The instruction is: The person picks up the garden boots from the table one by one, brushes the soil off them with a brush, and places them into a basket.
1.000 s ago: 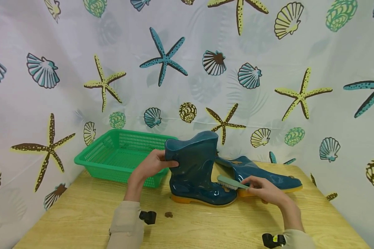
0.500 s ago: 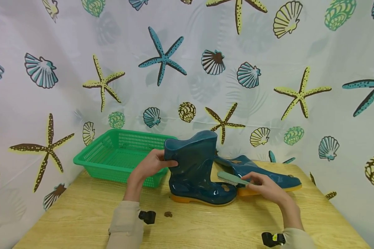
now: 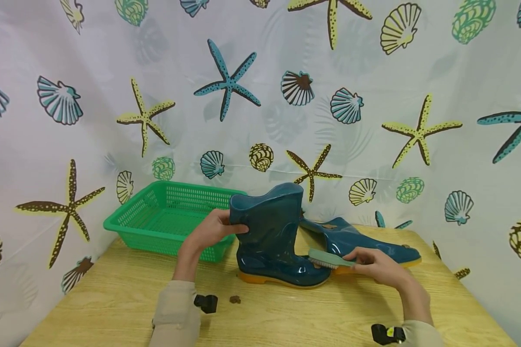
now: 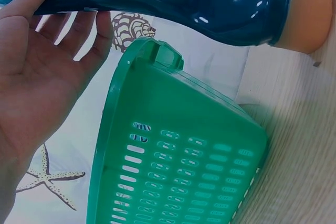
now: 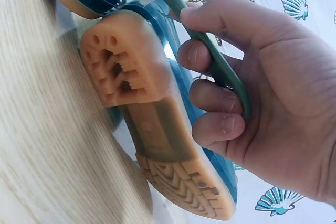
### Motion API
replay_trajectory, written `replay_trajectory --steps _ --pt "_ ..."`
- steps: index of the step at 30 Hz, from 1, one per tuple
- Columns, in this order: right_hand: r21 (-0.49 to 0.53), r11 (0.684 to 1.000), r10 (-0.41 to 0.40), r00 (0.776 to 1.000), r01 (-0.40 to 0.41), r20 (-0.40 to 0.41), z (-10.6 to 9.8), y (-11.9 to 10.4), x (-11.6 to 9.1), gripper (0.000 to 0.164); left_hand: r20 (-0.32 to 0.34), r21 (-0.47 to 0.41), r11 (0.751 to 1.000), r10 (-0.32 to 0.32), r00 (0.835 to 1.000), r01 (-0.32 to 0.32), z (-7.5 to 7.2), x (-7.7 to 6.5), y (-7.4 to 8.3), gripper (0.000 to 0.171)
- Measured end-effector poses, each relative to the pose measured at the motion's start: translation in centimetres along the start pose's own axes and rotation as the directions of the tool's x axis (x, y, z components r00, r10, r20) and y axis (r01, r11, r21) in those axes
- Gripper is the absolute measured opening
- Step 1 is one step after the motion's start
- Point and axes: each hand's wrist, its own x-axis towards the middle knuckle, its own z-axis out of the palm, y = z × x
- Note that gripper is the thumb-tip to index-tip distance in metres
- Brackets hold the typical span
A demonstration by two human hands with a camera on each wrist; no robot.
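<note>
Now the basket [image 3: 156, 243] sits by the tabletop's [image 3: 286, 318] back-left corner, one boot [image 3: 265, 241] stands toward the back edge's middle, and another boot [image 3: 356, 241] lies near the back-right corner. The left hand [image 3: 210, 226] grips the standing boot's shaft; the right hand [image 3: 375, 265] holds the brush [image 3: 332, 258] in curled fingers. Its bristles have dropped back to the toe's patch [image 3: 316, 266], contact unclear, so brushing seems unfinished. Frontward lies a brown crumb [image 3: 235, 299].

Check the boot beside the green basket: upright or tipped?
Upright. In the head view, the boot stands with its opening up and orange sole toward the table; the left grip holds it.
</note>
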Motion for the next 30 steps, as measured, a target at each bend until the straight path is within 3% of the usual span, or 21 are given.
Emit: replay_trajectory --steps 22,30 --pt "-0.005 1.000 0.010 0.992 -0.011 -0.126 0.3 1.1 0.1 0.031 0.003 0.003 1.000 -0.004 1.000 0.004 0.0 0.1 -0.1 0.032" --pt "-0.023 1.000 0.008 0.998 -0.010 -0.067 0.3 0.3 0.4 0.032 -0.003 0.013 1.000 -0.007 1.000 0.007 0.1 0.1 -0.2 0.032"
